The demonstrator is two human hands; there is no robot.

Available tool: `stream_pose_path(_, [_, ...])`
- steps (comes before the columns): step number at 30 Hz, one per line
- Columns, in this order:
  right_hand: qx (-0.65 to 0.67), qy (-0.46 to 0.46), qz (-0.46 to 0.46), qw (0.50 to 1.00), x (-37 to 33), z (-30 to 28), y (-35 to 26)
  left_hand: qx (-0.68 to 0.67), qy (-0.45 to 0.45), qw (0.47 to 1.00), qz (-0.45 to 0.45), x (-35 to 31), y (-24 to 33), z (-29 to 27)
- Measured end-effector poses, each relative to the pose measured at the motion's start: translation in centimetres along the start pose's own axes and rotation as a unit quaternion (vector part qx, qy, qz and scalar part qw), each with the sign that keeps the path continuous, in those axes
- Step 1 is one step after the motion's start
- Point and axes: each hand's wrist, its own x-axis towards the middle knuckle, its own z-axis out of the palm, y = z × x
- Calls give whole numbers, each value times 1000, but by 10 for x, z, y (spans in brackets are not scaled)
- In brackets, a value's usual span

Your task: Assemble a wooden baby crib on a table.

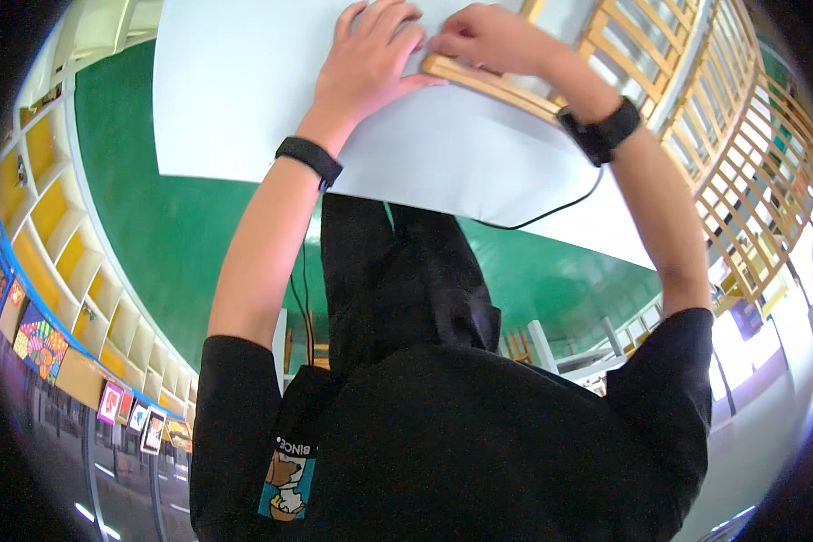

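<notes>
My left hand [367, 61] rests on the white tabletop [244, 99], fingers spread and thumb stretched out to the end of a pale wooden bar [506, 91]. That bar forms the near edge of a slatted wooden frame [641, 41] lying on the table. Above the same corner of the frame, my right hand [497, 41] has its fingers curled in a pinch beside the left fingertips. Whatever they grip, if anything, is hidden from view. Both wrists wear black bands, and a black cable [551, 215] runs from the right one.
More slatted wooden panels [740, 181] extend along the right side. Green floor [126, 154] shows beyond the table's edges. White shelving with yellow backs [59, 217] curves along the left, with colourful pictures [41, 343] below it.
</notes>
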Motion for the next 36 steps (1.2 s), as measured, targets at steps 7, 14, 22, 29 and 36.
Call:
stream_pose_path(7, [62,70,-46,995,-2,10,3,-1,-13,1000,-19,-4,-6,7])
stream_pose_path(14, [41,-33,3,999,-2,-4,-2,-6,-22,999,-25,-2,-5,5])
stream_pose_path(22, [-63,29,-15,997,3,5,9,2,-23,999,-25,-1,-4,7])
stream_pose_path(29, [-16,-4,22,1000,5,2,5,4,-5,1000,-15,-3,-5,9])
stream_pose_path(36, [30,62,5,998,-3,-1,1,11,6,1000,-5,2,2,-2])
